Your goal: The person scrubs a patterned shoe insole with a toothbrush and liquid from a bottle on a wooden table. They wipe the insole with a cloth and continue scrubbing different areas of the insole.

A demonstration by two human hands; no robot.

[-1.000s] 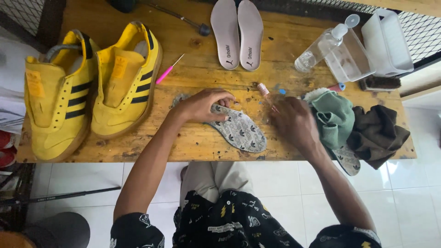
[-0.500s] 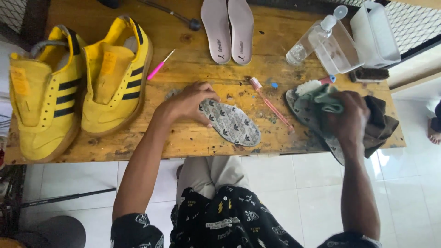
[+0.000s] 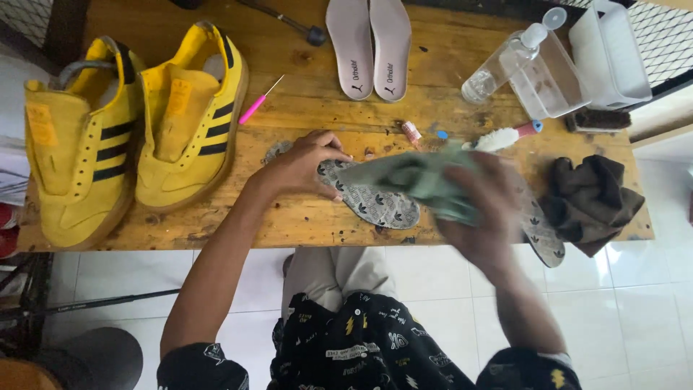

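Your left hand (image 3: 299, 165) presses flat, fingers spread, on the heel end of the patterned insole (image 3: 372, 198), which lies on the desk (image 3: 310, 94) with its long axis running down-right toward your right hand (image 3: 480, 217). That hand, blurred, grips a green cloth (image 3: 419, 177) just above the insole's toe.

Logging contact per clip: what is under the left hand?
The left hand presses on a grey patterned insole lying on the wooden table. The insole's heel end is covered by the hand, and the green cloth overlaps its edge.
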